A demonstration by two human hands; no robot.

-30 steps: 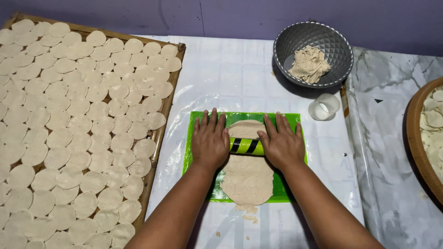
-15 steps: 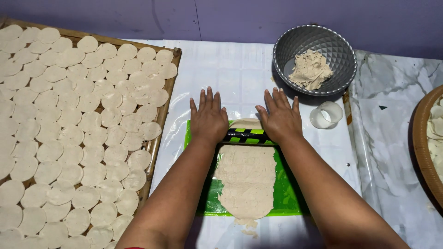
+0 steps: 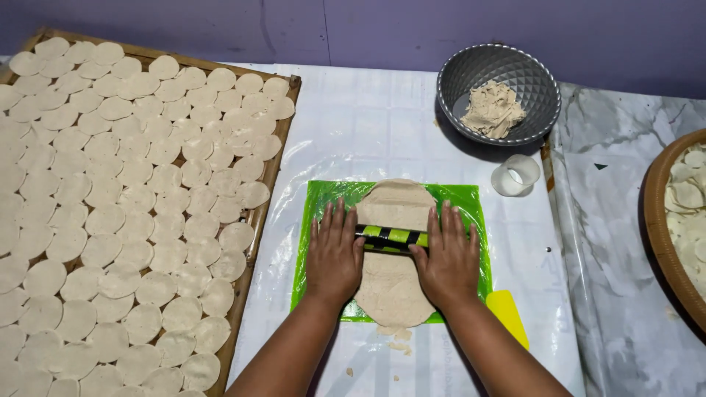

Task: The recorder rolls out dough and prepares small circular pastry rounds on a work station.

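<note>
Both hands, the left hand [image 3: 334, 254] and right hand [image 3: 447, 257], lie flat and open on a striped rolling pin [image 3: 390, 237] across a long dough sheet [image 3: 393, 254] on the green mat [image 3: 316, 220]. The sheet looks mostly flattened; many cut rounds [image 3: 125, 213] already fill the tray [image 3: 254, 220], while more dough [image 3: 491, 109] waits in the bowl [image 3: 515, 70].

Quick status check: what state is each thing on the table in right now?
Beige dough sheet: rolled flat, overhanging green mat's near edge.
Green-and-black striped rolling pin: lying across dough.
Left hand: flat on pin.
Right hand: flat on pin.
Grey metal bowl: partly filled with dough.
Woven tray: covered in cut rounds.
</note>
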